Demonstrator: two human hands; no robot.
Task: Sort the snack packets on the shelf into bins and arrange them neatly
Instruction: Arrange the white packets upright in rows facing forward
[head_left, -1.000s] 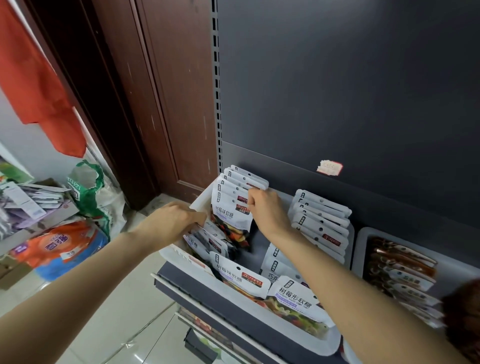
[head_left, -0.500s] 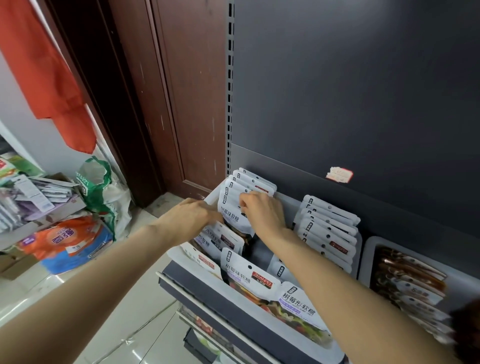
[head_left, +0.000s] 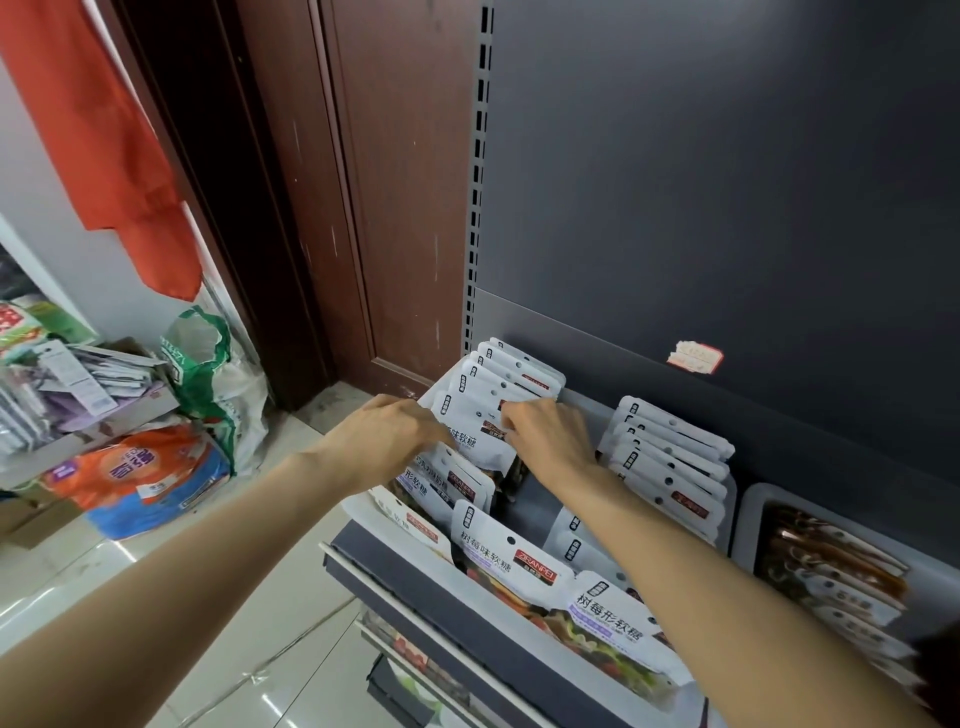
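Note:
A white bin (head_left: 524, 642) on the dark shelf holds several white gummy packets. An upright row of packets (head_left: 511, 376) leans against the back left of the bin. My right hand (head_left: 550, 436) grips the front packet (head_left: 475, 434) of that row at its right edge. My left hand (head_left: 387, 434) holds the same packet at its left edge. A second row of packets (head_left: 670, 457) stands at the back right. Loose packets (head_left: 506, 558) lie along the bin's front.
A second bin (head_left: 753, 519) to the right holds brown snack packets (head_left: 836, 566). The dark back panel (head_left: 727, 182) rises behind the bins. A brown door (head_left: 395, 182) stands left of it. Bags (head_left: 140, 478) and a box of packets (head_left: 67, 384) sit on the floor at left.
My left hand has moved right, from the bin's left edge onto the front packet. My right hand has stayed on the packet row. The view has shifted slightly.

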